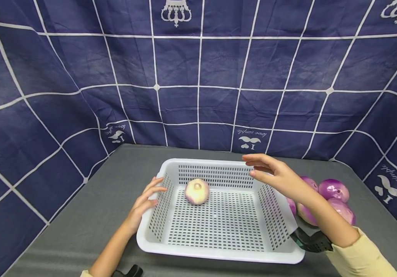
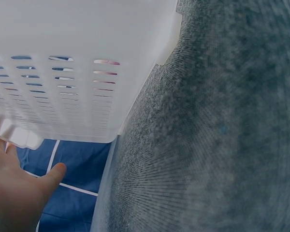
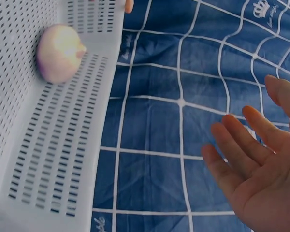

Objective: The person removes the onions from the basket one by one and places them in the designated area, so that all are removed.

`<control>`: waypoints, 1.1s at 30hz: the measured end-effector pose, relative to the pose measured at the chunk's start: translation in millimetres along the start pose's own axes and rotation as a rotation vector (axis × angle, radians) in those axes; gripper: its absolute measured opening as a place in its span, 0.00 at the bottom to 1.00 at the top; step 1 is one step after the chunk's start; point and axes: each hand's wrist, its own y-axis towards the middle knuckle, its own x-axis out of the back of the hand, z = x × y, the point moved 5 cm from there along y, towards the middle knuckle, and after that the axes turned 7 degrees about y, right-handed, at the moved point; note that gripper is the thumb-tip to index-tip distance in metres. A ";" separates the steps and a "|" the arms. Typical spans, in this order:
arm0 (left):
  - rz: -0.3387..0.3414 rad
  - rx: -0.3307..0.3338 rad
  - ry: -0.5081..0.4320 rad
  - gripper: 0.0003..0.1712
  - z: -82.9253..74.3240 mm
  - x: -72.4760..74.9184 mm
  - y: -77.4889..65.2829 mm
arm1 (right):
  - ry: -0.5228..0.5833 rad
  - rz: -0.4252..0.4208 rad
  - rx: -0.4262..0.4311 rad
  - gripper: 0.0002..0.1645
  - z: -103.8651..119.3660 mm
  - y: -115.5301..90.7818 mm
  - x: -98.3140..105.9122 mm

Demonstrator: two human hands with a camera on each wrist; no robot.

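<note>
A white perforated plastic basket (image 1: 216, 258) stands on the grey table. Inside it, toward the back left, sits one pale onion (image 1: 197, 191) with a purple tinge. My left hand (image 1: 141, 204) rests at the basket's left rim, fingers extended over the edge. In the left wrist view that hand (image 2: 19, 181) shows beside the slotted basket wall (image 2: 77, 111). Above the basket's back right corner is my right hand (image 1: 271, 171), its fingers loosely bent and nothing in them. The right wrist view shows the same hand (image 3: 261, 159) with its palm bare, apart from the basket.
Several purple onions (image 1: 333, 190) lie on the table right of the basket, partly hidden behind my right forearm. A dark blue cloth (image 1: 219, 65) with white grid lines hangs behind and at both sides. Grey table surface (image 1: 108, 215) extends left of the basket.
</note>
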 end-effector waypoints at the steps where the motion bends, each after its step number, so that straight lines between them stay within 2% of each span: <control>1: 0.002 -0.003 0.004 0.21 -0.3 0.7 0.2 | 0.006 0.005 0.019 0.25 1.8 3.4 -1.9; 4: -0.001 -0.014 0.017 0.21 -0.3 2.1 0.1 | 0.028 0.022 0.048 0.25 4.7 13.7 -7.5; 10: -0.002 -0.018 0.018 0.21 2.8 0.5 -0.9 | 0.094 0.062 0.030 0.26 2.4 32.5 -20.8; 17: 0.000 -0.018 0.028 0.21 4.3 -0.2 0.3 | 0.102 0.078 0.039 0.27 -2.4 58.5 -45.0; 25: -0.007 -0.021 0.038 0.21 3.2 -0.5 0.0 | 0.034 0.123 0.013 0.26 -13.5 86.1 -80.8; 33: -0.007 -0.005 0.033 0.19 3.0 -1.2 1.5 | -0.034 0.264 -0.050 0.30 -38.8 101.1 -105.0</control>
